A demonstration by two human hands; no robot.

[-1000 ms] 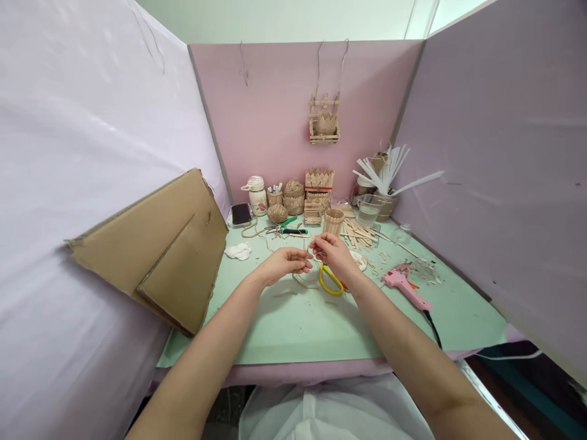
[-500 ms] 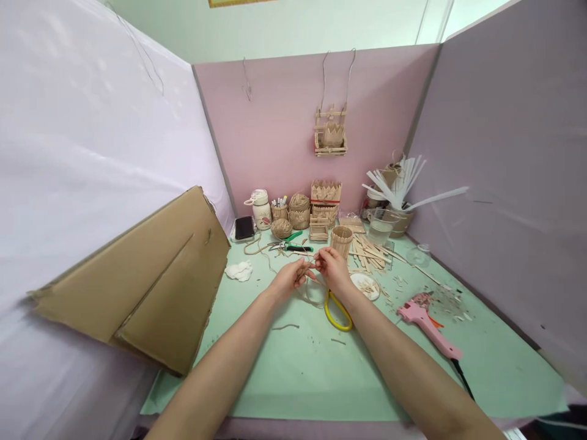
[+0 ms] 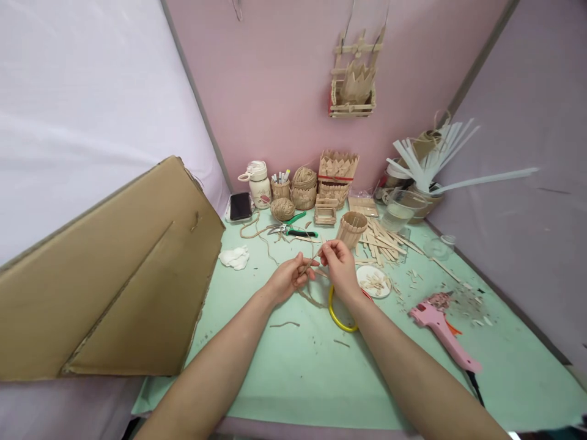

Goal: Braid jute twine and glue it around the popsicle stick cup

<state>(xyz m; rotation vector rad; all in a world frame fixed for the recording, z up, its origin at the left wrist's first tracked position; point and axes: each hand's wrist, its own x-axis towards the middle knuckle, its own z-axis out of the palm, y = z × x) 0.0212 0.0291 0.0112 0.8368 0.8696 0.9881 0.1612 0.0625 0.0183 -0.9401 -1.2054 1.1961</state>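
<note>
Over the middle of the green table, my left hand (image 3: 291,277) is closed on jute twine (image 3: 308,264), which runs across its fingers. My right hand (image 3: 338,264) pinches the same twine a little to the right, thumb against fingertips. Loose twine loops hang below both hands. Partly under my right wrist lies a pair of scissors with yellow handles (image 3: 340,321); its blades are hidden. Just behind my right hand stands a round cup made of wooden sticks (image 3: 352,227). Pruning shears with green and black handles (image 3: 293,230) lie beyond my left hand.
A twine ball (image 3: 282,209) sits at the back. Wooden sticks (image 3: 380,241) are scattered right of the cup, near a white dish (image 3: 373,281) of chips. A pink glue gun (image 3: 443,333) lies at right. Folded cardboard (image 3: 123,275) leans at left.
My view has tilted down and come closer. My right hand has drawn slightly away from the left, with twine stretched between them.
</note>
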